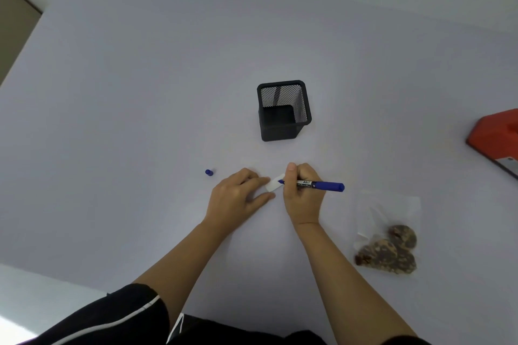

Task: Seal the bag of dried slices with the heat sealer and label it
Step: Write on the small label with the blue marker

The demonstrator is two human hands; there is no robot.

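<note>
A small white label (274,185) is pinned flat on the pale table (140,92) by the fingers of the left hand (238,196). A blue marker (316,185) is gripped in the right hand (301,193), with its tip touching the label and its barrel pointing to the right. The marker's blue cap (209,172) is seen lying on the table, left of the left hand and apart from it. A black mesh pen holder (283,109) is placed upright beyond the hands. A clear bag (388,232) with dried slices (389,252) gathered at its near end is laid flat to the right of the right forearm. An orange heat sealer (496,137) is partly cut off by the right edge.
</note>
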